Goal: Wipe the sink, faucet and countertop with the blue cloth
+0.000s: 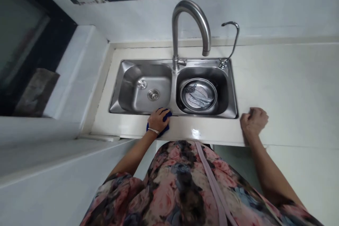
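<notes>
My left hand (158, 120) presses a dark blue cloth (164, 129) onto the strip of counter in front of the sink, its fingers curled over the cloth. A bracelet circles that wrist. To the right of the sink, my right hand (254, 122) rests on the pale countertop (280, 88) as a loose fist, with nothing visible in it. Between and beyond the hands lies the steel double sink (173, 95). In its right basin sits a round metal basin (215, 100) holding a perforated strainer-like piece, a dark scrubber-like bundle and a shiny, crumpled-looking item.
A tall curved faucet (206, 31) rises behind the sink's divider, with a slim second tap (235, 39) to its right. The left basin has a drain (153, 94) and a small round metal piece (142, 84). A white wall (127, 21) stands behind the counter.
</notes>
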Tool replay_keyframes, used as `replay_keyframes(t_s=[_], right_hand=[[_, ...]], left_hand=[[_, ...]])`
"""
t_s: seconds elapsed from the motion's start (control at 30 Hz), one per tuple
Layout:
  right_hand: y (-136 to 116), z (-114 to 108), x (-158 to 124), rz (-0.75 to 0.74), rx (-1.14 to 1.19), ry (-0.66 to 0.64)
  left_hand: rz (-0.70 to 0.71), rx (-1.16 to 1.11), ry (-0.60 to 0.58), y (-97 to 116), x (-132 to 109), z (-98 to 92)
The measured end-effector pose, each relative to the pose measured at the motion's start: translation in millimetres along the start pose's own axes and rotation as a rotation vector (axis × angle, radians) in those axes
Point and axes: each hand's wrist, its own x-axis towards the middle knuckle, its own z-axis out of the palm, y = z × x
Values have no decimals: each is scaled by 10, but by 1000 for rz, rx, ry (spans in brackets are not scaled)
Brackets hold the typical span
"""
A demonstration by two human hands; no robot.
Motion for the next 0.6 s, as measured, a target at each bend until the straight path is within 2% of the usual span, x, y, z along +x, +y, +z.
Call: replay_keyframes(t_s=[0.13,0.3,0.4,0.5,0.6], right_hand=[[-45,-21,27,-4,-30,0],[-1,-7,33,-17,-56,13],[37,17,31,-6,-61,14],[50,29,33,14,-55,-4],[53,28,36,21,-62,1]], left_hand=[[118,-77,-79,297,256,128],[264,-150,-139,981,413,382],[316,-177,-125,1319,445,531],[398,-212,-94,1347,419,567],[531,-246,-91,1056,347,481]])
